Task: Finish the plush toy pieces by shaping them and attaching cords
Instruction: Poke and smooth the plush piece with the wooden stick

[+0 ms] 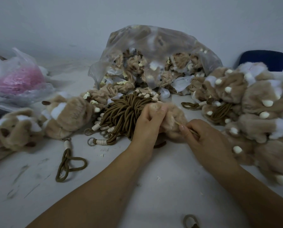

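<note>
Left hand (147, 122): fingers curled round a tan plush piece (172, 119) held above the white table (137, 178), just beside the heap of brown cords (124, 112). Right hand (204, 137): pinching a thin stick (185, 128) whose tip enters the plush. Finished plush pile (252, 106) at right; loose cord loop (70, 163) at left; clear bag of unshaped pieces (153, 51) behind.

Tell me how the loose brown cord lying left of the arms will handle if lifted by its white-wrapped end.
Probably floppy: the cord lies in slack, crossed loops on the table, so they should dangle. Likely light, being thin. It shouldn't roll, though the ring may swing.
</note>
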The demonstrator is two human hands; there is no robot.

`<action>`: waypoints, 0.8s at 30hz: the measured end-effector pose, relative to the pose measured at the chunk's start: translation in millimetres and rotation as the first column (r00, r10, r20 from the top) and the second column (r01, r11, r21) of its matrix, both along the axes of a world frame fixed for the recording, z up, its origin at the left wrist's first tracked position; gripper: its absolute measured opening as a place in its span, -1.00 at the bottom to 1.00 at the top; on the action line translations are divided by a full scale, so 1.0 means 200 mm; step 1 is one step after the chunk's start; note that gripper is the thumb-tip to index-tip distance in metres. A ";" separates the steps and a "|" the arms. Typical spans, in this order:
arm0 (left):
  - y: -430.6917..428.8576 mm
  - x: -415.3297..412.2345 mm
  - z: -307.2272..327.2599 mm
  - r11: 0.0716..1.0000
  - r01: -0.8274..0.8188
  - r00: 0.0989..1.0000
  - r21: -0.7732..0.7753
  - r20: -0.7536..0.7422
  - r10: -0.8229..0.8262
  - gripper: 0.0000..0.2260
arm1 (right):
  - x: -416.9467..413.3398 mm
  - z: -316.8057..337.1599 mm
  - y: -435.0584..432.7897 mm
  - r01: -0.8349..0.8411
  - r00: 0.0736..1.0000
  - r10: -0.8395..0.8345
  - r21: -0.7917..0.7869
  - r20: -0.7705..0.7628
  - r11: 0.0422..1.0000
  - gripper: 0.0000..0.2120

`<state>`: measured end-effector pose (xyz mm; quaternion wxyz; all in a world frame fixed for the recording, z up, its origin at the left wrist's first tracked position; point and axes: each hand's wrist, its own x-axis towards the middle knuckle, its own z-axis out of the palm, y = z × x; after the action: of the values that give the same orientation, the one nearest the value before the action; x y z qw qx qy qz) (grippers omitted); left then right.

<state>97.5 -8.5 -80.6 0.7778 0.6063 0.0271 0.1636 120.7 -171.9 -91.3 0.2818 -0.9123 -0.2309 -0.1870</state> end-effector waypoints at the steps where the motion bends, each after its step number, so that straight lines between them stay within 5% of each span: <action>1: 0.00 0.00 0.00 0.999 0.010 1.000 -0.032 -0.001 -0.011 -0.83 | 0.00 0.00 0.00 -0.006 1.000 0.007 0.012 -0.013 1.000 -0.69; 10: 0.00 0.02 0.00 0.967 -0.019 0.999 -0.256 0.041 0.031 -0.78 | 0.01 0.00 -0.01 0.020 0.994 -0.014 0.055 -0.110 0.998 -0.64; 17: 0.00 0.03 -0.03 0.994 0.007 0.999 -0.113 0.041 -0.002 -0.86 | 0.00 0.00 -0.01 -0.027 0.997 0.034 0.092 -0.068 0.995 -0.57; 21: -0.01 0.02 -0.02 0.955 0.148 0.989 -0.257 0.019 -0.148 -0.90 | -0.01 0.00 0.00 -0.063 0.992 0.077 0.136 -0.101 0.989 -0.55; 24: -0.07 0.00 -0.02 0.916 0.278 0.960 -0.290 0.078 -0.267 -0.72 | -0.02 0.00 0.02 -0.048 0.991 0.071 0.192 -0.115 0.980 -0.61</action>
<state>98.3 -21.5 -85.1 0.8757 0.4768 -0.0478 0.0589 116.0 -168.5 -91.6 0.3859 -0.8838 -0.2217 -0.1440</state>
